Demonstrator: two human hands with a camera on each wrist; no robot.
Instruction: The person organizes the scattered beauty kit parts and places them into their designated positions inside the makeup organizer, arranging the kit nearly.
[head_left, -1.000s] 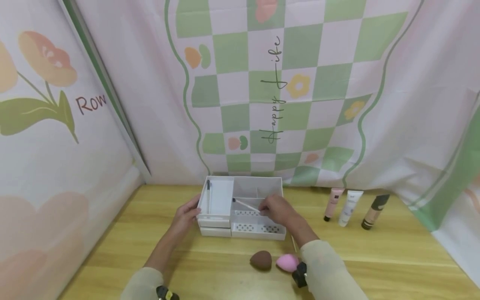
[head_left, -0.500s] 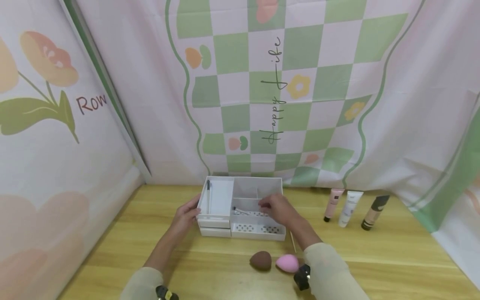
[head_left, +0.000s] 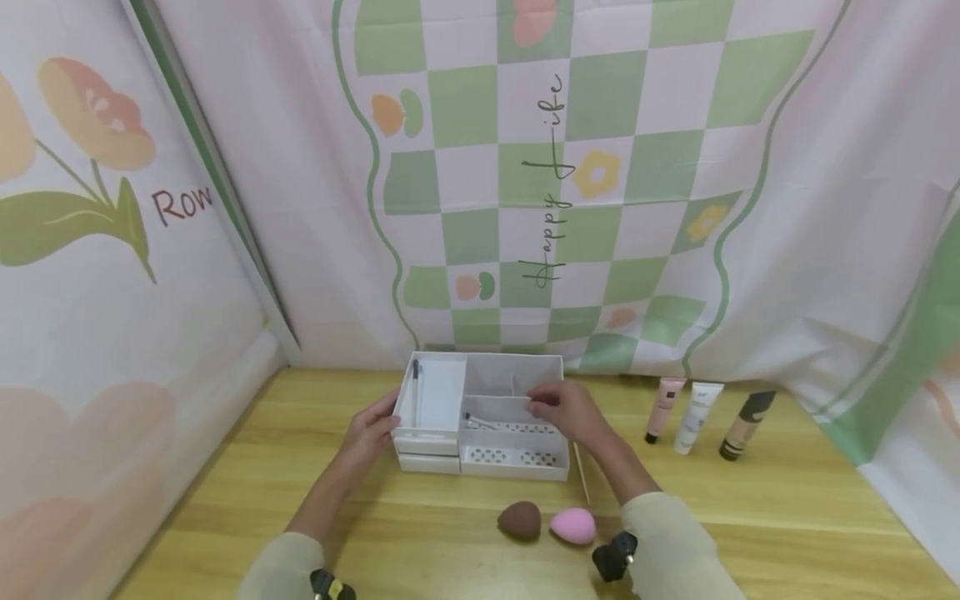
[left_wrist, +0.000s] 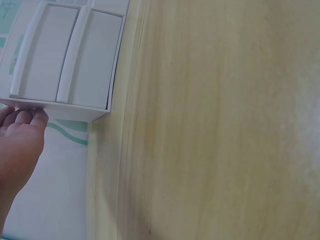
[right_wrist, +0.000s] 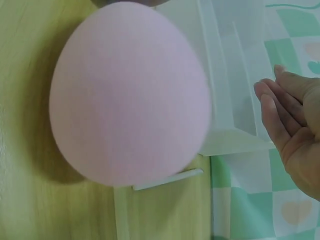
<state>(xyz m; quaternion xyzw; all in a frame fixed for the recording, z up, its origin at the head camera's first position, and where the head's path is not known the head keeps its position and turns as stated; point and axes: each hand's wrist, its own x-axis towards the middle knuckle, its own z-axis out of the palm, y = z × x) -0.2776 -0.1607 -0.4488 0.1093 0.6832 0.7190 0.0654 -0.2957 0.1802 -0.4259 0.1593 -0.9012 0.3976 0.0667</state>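
A white desktop organizer (head_left: pixel 427 400) stands on the table, with drawers at its left front. My left hand (head_left: pixel 372 429) rests against its left side; in the left wrist view the fingertips (left_wrist: pixel 39 117) touch the side wall. One makeup brush (head_left: pixel 416 392) lies in the top left tray. Another makeup brush (head_left: pixel 480 422) lies in the middle right compartment. Over the organizer's right edge hovers my right hand (head_left: pixel 570 411), holding nothing, its fingers loosely bent. In the right wrist view that hand (right_wrist: pixel 295 120) has fingertips beside the organizer wall (right_wrist: pixel 235 142).
A brown makeup sponge (head_left: pixel 520 521) and a pink makeup sponge (head_left: pixel 573 527) lie in front of the organizer. A thin stick (head_left: pixel 582 473) is by its right side. Further right stand a pink tube (head_left: pixel 664 410), a white tube (head_left: pixel 697 418) and a black-capped bottle (head_left: pixel 747 425).
My right hand released the makeup brush into the middle right compartment, then lifted away slightly to the right. The left hand stayed at the organizer's side.
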